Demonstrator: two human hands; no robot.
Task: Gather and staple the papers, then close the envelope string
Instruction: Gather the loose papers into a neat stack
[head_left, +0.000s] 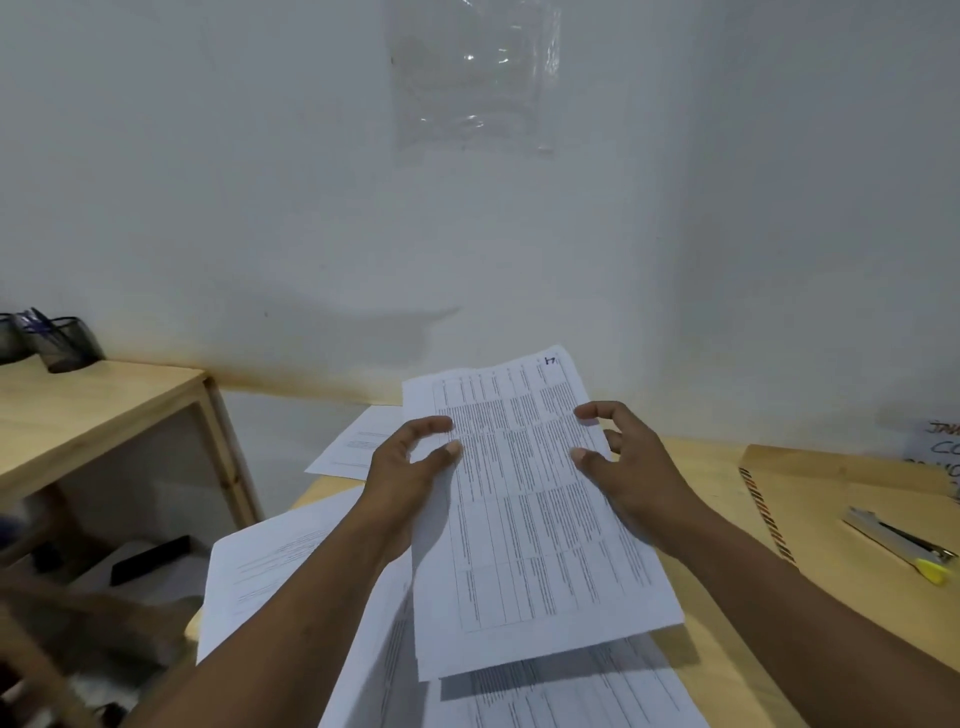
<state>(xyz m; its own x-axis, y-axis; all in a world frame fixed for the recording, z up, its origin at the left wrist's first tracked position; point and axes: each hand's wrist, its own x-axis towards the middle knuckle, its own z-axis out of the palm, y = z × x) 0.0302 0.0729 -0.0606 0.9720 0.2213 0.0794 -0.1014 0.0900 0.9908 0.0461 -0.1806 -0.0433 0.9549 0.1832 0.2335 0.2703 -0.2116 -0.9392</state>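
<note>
The worktop (722, 670) carries loose papers (270, 566) at left and under the arms, with the envelope (841, 499) and stapler (901, 543) lying well apart at right. Above it, a printed sheaf (524, 519) is held up between both hands: the left hand (410, 467) pinches its left edge with curled fingers, and the right hand (631, 467) grips the right edge, fingers half open. To gather well, I judge the sheaf should be lowered onto the remaining sheets, edges tapped square on the worktop, before reaching for the stapler.

Beside the envelope (852, 499): one stapler (901, 545), one held sheet (530, 509), at least three more loose sheets, two hands, and two pen cups (67, 345) far left.
</note>
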